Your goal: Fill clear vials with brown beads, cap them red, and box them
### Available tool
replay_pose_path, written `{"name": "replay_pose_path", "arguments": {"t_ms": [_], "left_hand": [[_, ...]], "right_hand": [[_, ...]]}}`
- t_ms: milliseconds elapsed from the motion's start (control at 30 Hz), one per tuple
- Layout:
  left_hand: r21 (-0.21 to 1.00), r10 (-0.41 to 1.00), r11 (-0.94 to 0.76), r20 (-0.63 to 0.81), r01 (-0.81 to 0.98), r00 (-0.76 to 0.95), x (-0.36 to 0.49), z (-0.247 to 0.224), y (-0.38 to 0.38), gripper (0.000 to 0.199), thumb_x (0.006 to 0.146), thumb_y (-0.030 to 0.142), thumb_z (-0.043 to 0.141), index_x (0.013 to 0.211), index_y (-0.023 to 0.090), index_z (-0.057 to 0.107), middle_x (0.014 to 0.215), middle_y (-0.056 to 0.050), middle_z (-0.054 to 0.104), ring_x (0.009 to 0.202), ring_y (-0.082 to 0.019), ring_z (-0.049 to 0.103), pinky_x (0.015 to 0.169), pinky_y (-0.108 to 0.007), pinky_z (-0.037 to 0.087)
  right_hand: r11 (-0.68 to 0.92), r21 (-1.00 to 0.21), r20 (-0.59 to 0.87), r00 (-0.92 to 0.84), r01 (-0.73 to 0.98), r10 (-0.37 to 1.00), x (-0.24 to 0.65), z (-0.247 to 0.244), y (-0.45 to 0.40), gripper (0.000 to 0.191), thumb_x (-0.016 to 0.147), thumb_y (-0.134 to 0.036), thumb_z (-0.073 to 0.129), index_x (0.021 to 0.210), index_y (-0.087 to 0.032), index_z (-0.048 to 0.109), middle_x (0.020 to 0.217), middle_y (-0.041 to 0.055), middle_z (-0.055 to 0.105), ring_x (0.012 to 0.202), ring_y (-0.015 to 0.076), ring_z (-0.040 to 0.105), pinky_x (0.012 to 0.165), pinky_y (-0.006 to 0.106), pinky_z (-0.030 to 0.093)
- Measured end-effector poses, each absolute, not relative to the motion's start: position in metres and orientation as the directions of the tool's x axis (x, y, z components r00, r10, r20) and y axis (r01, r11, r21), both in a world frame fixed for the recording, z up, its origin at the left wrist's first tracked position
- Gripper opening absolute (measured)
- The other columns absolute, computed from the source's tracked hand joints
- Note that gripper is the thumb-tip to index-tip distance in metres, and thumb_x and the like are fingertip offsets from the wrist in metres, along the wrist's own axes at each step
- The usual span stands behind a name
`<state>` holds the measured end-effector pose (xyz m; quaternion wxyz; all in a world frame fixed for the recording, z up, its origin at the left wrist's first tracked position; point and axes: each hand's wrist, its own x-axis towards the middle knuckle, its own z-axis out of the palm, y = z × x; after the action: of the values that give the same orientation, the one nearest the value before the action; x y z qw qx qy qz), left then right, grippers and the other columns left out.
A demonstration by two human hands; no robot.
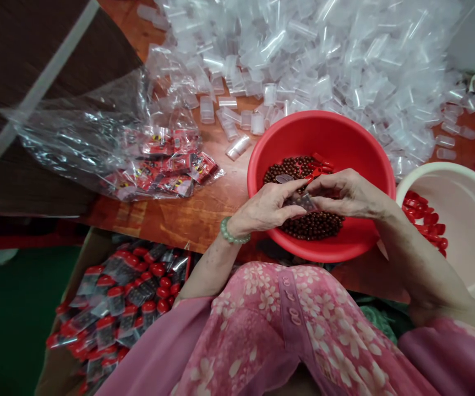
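Note:
Over a red basin my two hands are together. My left hand, with a green bead bracelet at the wrist, pinches a small clear container with dark contents between thumb and fingers. My right hand is at the container's other side, its fingers and thumb closed on it. Below them, dark brown beads cover part of the basin's bottom. Red plastic pieces lie on the beads, just beyond the fingers, and a clear oval piece is beside my left fingertips.
Clear empty containers are heaped across the table's back. A clear bag with red packets lies left. A white basin on the right holds red caps. Red-capped filled containers fill a carton at lower left.

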<state>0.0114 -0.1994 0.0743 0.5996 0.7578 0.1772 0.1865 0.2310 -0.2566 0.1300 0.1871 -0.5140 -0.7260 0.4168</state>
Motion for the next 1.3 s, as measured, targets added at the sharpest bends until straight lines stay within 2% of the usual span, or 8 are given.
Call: {"name": "replay_pose_path", "arguments": {"t_ms": [167, 300, 467, 667, 833, 933, 1100, 1300], "left_hand": [[0.997, 0.498, -0.08, 0.026, 0.017, 0.867, 0.011, 0.074, -0.199, 0.056, 0.088, 0.036, 0.07, 0.139, 0.014, 0.061, 0.103, -0.008, 0.076, 0.091, -0.019, 0.069, 0.082, -0.03, 0.055], [1.0, 0.542, 0.013, 0.013, -0.023, 0.84, 0.011, 0.072, -0.201, 0.062, 0.086, 0.033, 0.072, 0.144, 0.013, 0.057, 0.102, -0.008, 0.075, 0.09, -0.018, 0.068, 0.083, -0.031, 0.054], [0.988, 0.723, 0.007, 0.1, -0.152, 0.683, 0.01, 0.07, -0.205, 0.034, 0.091, 0.033, 0.069, 0.121, 0.017, 0.068, 0.113, -0.009, 0.075, 0.103, -0.019, 0.07, 0.097, -0.034, 0.055], [0.938, 0.755, -0.115, 0.297, -0.328, 0.585, 0.006, 0.069, -0.21, 0.015, 0.095, 0.026, 0.068, 0.108, 0.02, 0.067, 0.113, -0.007, 0.073, 0.108, -0.018, 0.071, 0.101, -0.033, 0.056], [0.91, 0.744, -0.033, 0.298, -0.412, 0.598, 0.007, 0.066, -0.207, 0.017, 0.097, 0.024, 0.067, 0.112, 0.02, 0.063, 0.107, -0.005, 0.075, 0.099, -0.015, 0.075, 0.091, -0.027, 0.059], [0.916, 0.747, -0.02, 0.281, -0.402, 0.603, 0.007, 0.064, -0.206, 0.016, 0.095, 0.024, 0.069, 0.109, 0.019, 0.063, 0.101, -0.005, 0.076, 0.096, -0.014, 0.076, 0.09, -0.026, 0.059], [0.935, 0.764, 0.001, 0.229, -0.355, 0.603, 0.006, 0.064, -0.206, 0.019, 0.094, 0.025, 0.068, 0.111, 0.018, 0.064, 0.098, -0.004, 0.075, 0.092, -0.013, 0.075, 0.088, -0.026, 0.059], [0.964, 0.814, 0.008, 0.149, -0.267, 0.561, 0.012, 0.072, -0.207, 0.019, 0.086, 0.025, 0.074, 0.101, 0.018, 0.065, 0.092, -0.002, 0.074, 0.087, -0.013, 0.071, 0.084, -0.025, 0.056]], "right_hand": [[0.329, -0.649, -0.045, -0.466, 0.686, 0.884, 0.23, 0.14, -0.256, 0.026, 0.096, -0.033, 0.054, 0.093, -0.015, 0.073, 0.068, 0.0018, 0.067, 0.055, 0.01, 0.053, 0.054, 0.025, 0.041], [0.243, -0.632, -0.067, -0.365, 0.736, 0.929, 0.241, 0.144, -0.262, 0.024, 0.095, -0.033, 0.056, 0.099, -0.017, 0.073, 0.071, 0.0026, 0.07, 0.058, 0.0137, 0.059, 0.058, 0.028, 0.045], [0.093, -0.625, -0.364, -0.395, 0.775, 0.844, 0.263, 0.137, -0.27, 0.035, 0.094, -0.046, 0.065, 0.11, -0.017, 0.074, 0.087, 0.005, 0.078, 0.072, 0.0184, 0.07, 0.068, 0.03, 0.051], [0.192, -0.329, -0.443, -0.33, 0.925, 0.833, 0.265, 0.112, -0.248, 0.029, 0.1, -0.033, 0.057, 0.114, -0.014, 0.073, 0.096, 0.0097, 0.076, 0.085, 0.0218, 0.071, 0.077, 0.031, 0.049], [0.302, -0.045, -0.377, -0.296, 0.952, 0.878, 0.249, 0.084, -0.215, 0.038, 0.093, -0.013, 0.054, 0.129, -0.012, 0.066, 0.128, 0.0182, 0.066, 0.101, 0.0256, 0.069, 0.075, 0.031, 0.046], [0.328, 0.011, -0.443, -0.289, 0.945, 0.849, 0.244, 0.073, -0.205, 0.031, 0.097, -0.015, 0.049, 0.12, -0.012, 0.069, 0.12, 0.0182, 0.07, 0.096, 0.0251, 0.068, 0.071, 0.032, 0.043], [0.275, -0.184, -0.316, -0.322, 0.944, 0.892, 0.256, 0.07, -0.203, 0.021, 0.092, -0.019, 0.058, 0.106, -0.011, 0.071, 0.103, 0.0155, 0.074, 0.087, 0.024, 0.067, 0.073, 0.033, 0.044], [-0.072, -0.902, -0.066, 0.03, 0.425, 0.997, 0.258, 0.092, -0.214, 0.022, 0.08, -0.034, 0.078, 0.094, -0.019, 0.071, 0.07, -0.0018, 0.066, 0.055, 0.0122, 0.059, 0.053, 0.025, 0.044]]}}
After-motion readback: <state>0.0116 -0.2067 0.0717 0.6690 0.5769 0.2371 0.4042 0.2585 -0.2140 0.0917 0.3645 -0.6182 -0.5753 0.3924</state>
